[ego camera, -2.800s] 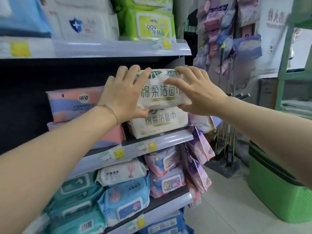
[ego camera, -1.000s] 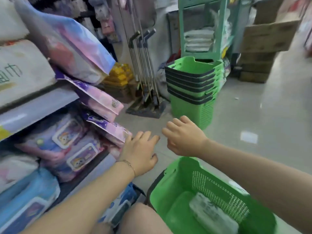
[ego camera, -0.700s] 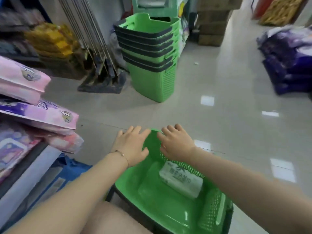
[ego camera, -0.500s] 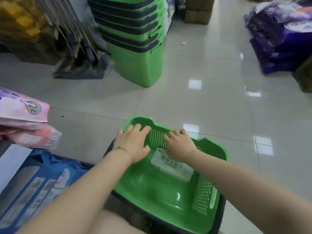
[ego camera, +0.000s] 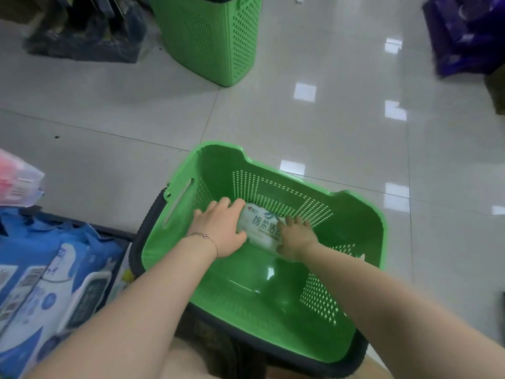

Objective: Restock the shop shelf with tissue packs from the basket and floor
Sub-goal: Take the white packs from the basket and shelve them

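Note:
A green plastic basket (ego camera: 363,212) stands on the tiled floor in front of me. Inside it, against the far wall, lies one white tissue pack (ego camera: 259,225) with green print. My left hand (ego camera: 218,228) clasps the pack's left end, fingers curled over its top. My right hand (ego camera: 296,236) presses on its right end and covers part of the label. Both hands are down inside the basket. The pack rests on the basket bottom. The shelf itself is out of view.
Blue and white tissue packs (ego camera: 49,291) lie at the lower left, with a pink pack (ego camera: 16,179) above them. A stack of green baskets (ego camera: 213,39) stands on the floor ahead. Dark purple bags (ego camera: 470,31) sit at the top right.
I turned from the shelf down to the basket. Both hands dropped from above the rim into the basket and closed on the ends of the white pack.

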The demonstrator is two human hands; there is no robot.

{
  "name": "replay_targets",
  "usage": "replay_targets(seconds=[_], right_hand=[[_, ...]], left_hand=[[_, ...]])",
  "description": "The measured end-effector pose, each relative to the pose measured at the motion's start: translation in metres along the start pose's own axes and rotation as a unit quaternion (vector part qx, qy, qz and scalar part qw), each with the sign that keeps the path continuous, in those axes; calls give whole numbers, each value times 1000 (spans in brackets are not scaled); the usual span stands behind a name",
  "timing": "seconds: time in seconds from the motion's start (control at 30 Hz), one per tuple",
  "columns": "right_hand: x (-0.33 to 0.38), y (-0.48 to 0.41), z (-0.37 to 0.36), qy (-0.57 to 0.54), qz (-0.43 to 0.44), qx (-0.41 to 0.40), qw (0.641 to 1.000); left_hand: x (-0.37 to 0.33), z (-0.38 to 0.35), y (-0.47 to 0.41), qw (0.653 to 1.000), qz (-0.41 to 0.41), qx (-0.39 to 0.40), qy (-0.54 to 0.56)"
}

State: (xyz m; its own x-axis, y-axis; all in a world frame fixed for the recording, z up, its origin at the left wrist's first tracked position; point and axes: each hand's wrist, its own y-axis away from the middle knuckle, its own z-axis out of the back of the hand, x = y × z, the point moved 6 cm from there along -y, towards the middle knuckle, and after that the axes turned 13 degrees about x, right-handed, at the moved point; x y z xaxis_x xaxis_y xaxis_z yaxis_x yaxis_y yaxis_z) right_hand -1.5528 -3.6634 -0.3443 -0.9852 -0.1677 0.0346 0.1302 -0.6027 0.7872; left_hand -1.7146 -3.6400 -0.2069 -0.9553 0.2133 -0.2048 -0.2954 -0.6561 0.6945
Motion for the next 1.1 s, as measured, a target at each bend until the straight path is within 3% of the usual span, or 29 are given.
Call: replay_targets(seconds=[0.3, 0.53, 0.63, 0.77, 0.93, 1.1], right_hand=[[-12, -28, -30, -156, -70, -3, 985], [-3, -24, -60, -77, -133, 20, 988], [5, -20, -60, -106, -136, 18, 985], [13, -6, -31, -177, -102, 5, 979], [25, 17, 26, -178, -30, 0, 984], [34, 58, 92, -10, 66, -8, 998]], left_hand=[[1, -1, -6, 999, -19, 15, 27], [9, -5, -10, 1000, -1, 16, 21], [11, -6, -10, 1000, 4, 18, 21], [17, -5, -7, 999, 12, 23, 34], [14, 14, 10, 994, 14, -9, 112], [15, 48, 39, 991, 18, -54, 121]])
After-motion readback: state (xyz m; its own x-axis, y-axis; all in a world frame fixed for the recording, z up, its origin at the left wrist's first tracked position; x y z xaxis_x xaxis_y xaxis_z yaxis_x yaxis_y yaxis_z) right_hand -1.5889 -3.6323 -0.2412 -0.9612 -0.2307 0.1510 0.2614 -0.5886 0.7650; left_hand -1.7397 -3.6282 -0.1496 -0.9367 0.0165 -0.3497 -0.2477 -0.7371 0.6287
